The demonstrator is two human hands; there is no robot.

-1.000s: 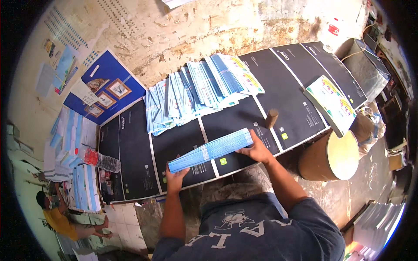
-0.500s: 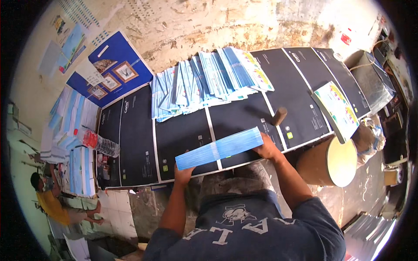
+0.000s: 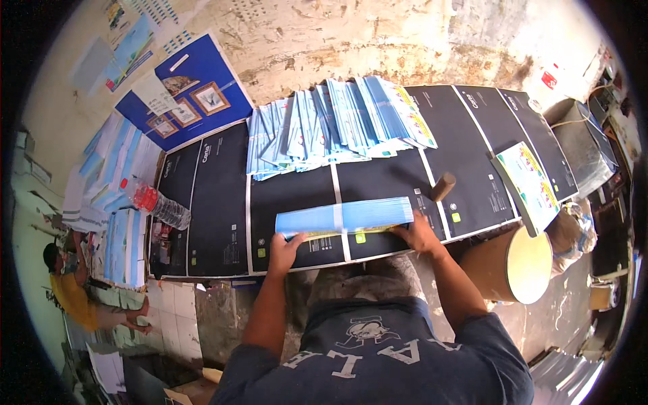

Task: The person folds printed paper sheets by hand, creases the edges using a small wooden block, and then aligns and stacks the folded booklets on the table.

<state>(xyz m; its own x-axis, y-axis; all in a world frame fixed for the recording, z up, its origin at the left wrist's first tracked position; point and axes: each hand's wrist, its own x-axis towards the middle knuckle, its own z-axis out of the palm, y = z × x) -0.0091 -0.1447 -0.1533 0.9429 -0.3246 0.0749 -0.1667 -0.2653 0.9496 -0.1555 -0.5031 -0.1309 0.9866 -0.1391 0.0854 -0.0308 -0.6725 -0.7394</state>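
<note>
A thick bundle of thin blue booklets (image 3: pixel 344 214) stands on edge over the front of the black-covered table (image 3: pixel 290 192). My left hand (image 3: pixel 285 252) grips its left end, thumb along the near side. At the other end my right hand (image 3: pixel 417 233) is closed round the corner. A yellow-green strip of cover shows along the bundle's lower near side. Behind it, a long row of similar blue booklets (image 3: pixel 337 121) leans in overlapping bunches. Just beyond my right hand stands a brown cylindrical block (image 3: pixel 443 187).
Right of the block, a booklet stack with a colourful cover (image 3: pixel 530 182) overhangs the table edge above a round drum (image 3: pixel 520 263). At left are a plastic bottle (image 3: pixel 158 206), paper piles (image 3: pixel 125 246) and a blue board (image 3: pixel 189 101). Another person (image 3: pixel 81 290) sits far left.
The bundle has turned from a slant to nearly level, its near side tipping into view. Both hands keep hold of its ends. The whole view has shifted slightly.
</note>
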